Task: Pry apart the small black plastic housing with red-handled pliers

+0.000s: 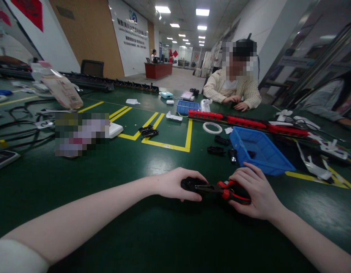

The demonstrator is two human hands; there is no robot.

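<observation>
My left hand (177,184) is closed around a small black part (189,184) just above the green table (121,235). What kind of part it is cannot be made out. My right hand (256,191) grips the red-and-black handles of long-nose pliers (225,191). The pliers' jaws point left and meet the black part at my left fingers; whether they pinch it is hard to see. Beyond my right hand stands a blue plastic tray (266,161), with a small dark piece inside. Several similar black parts (216,150) lie left of that tray.
A white tape roll (212,128) and a long red rail (243,122) lie farther back. Black pieces (148,131) rest by yellow tape lines. At left are a bottle (61,89), a white box (115,130) and black cables (27,117). A co-worker (233,85) sits across the table.
</observation>
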